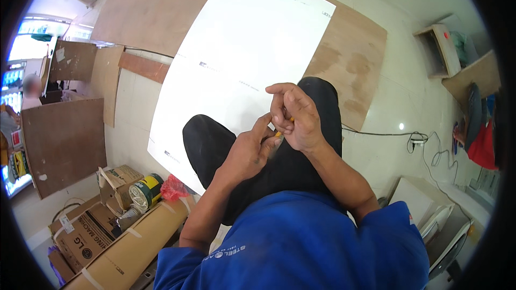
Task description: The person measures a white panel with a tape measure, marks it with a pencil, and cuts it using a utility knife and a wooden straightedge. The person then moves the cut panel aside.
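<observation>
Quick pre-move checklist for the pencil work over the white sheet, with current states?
1. Both hands on the pencil: ok, left hand and right hand pinch it together.
2. Pencil tip condition: cannot tell, hidden by the fingers.
3. White laminate sheet lying flat on the plywood board: ok.
4. Sheet's near edge free: not ok, the person's knees cover it.
5. Power cord away from the sheet: ok, it lies on the floor to the right.

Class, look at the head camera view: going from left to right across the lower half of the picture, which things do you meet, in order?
Cardboard boxes → tin can → left hand → small yellow pencil-like object → right hand → white power strip with cable
</observation>
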Demonstrator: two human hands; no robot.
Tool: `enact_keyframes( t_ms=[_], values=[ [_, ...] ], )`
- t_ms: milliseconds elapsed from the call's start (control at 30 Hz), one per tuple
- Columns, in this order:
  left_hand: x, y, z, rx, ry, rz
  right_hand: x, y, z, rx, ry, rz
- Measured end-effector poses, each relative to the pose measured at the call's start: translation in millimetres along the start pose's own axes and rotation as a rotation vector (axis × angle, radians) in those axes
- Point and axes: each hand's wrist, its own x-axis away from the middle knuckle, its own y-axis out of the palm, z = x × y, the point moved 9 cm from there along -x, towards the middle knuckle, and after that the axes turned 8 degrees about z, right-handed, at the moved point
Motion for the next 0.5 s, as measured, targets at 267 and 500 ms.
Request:
enact_keyframes(
  t_ms=[267,500],
  values=[
    [-13,10,-69,0.394,-0.074,0.039,-3,-71,-9,0.325,-0.182,0.274],
    [23,-93,-84,0.012,0.048,0.591,39,-159,-31,1.069,-0.271,0.426]
  ],
)
